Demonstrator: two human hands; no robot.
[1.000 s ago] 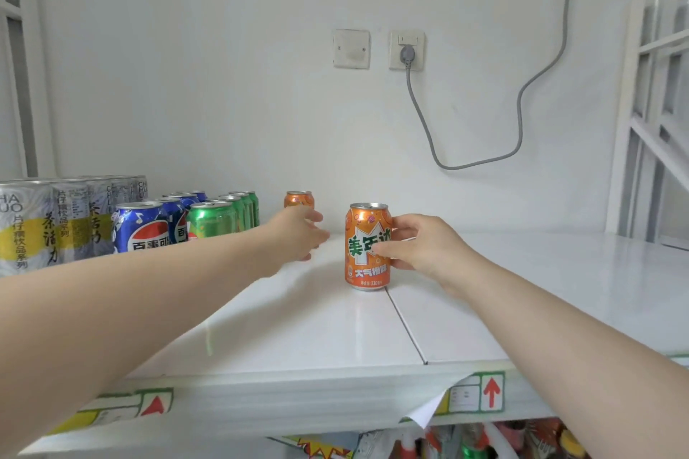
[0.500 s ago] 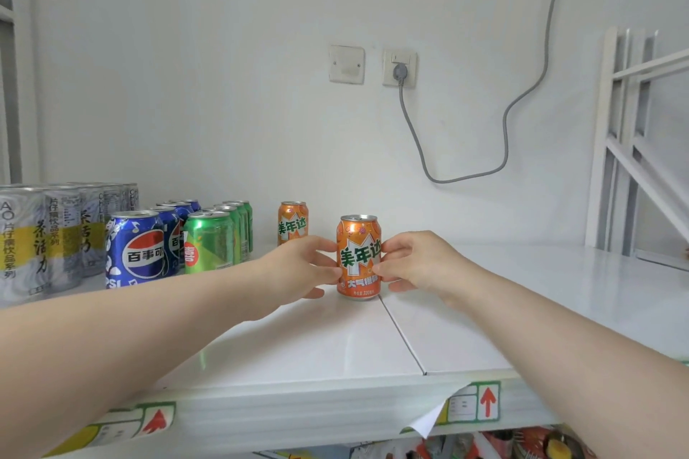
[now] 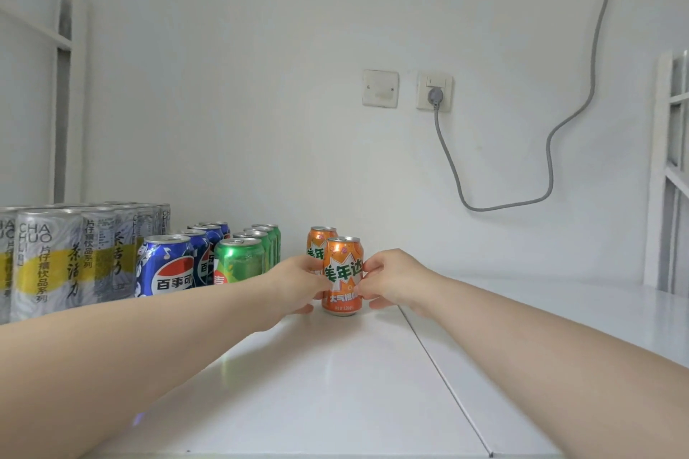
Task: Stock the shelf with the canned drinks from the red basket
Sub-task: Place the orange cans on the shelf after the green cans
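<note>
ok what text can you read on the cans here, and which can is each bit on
"美年达" on the front orange can, held between the left hand and right hand; the lines below it are too blurred to read.
"百事可" on the front blue can.
"CHA HUO" and "茶活力" on the silver cans; their smaller print is too small to read.
Green can: label cut off, unreadable.

Not much on us here, honestly: both forearms are bare from the bottom edge of the view right up to the wrists, no sleeves showing. Our left hand [image 3: 298,283] and right hand [image 3: 395,281] are bare too, no gloves, rings, watch or bands.
</note>
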